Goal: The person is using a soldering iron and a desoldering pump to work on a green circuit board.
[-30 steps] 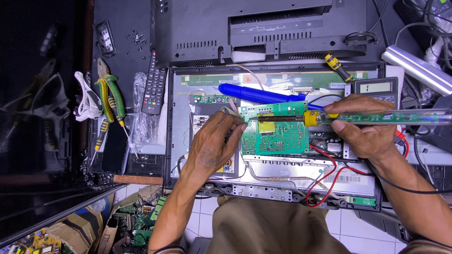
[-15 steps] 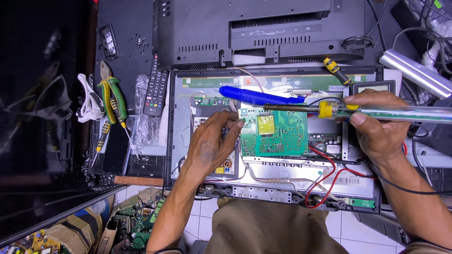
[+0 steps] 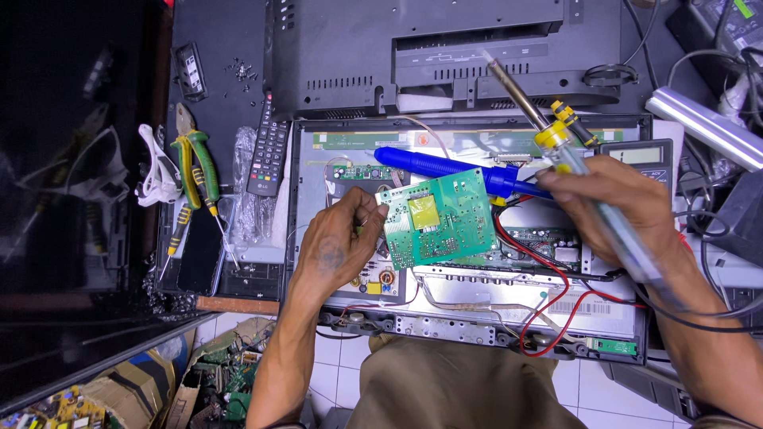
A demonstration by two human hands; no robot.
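My left hand (image 3: pixel 338 242) grips the left edge of a green circuit board (image 3: pixel 437 218) with a yellow patch, holding it tilted above the opened back of a flat television (image 3: pixel 477 318). My right hand (image 3: pixel 616 210) holds a soldering iron (image 3: pixel 556 135) with a yellow collar and clear handle, its metal tip pointing up and left, away from the board. A blue desoldering pump (image 3: pixel 445 167) lies across the chassis just behind the board. Red and black wires (image 3: pixel 548 286) run under my right hand.
A black television rear cover (image 3: pixel 445 48) lies at the top. A remote control (image 3: pixel 269 151), green and yellow pliers (image 3: pixel 195 171), a dark phone (image 3: pixel 200 250) and loose screws (image 3: pixel 238 70) sit left. A multimeter (image 3: pixel 640 152) and silver tube (image 3: pixel 707 127) are right. Scrap boards (image 3: pixel 230 381) fill boxes below.
My left hand has lifted and tilted the green board off the chassis. My right hand has swung the soldering iron from lying level over the board to pointing up and away.
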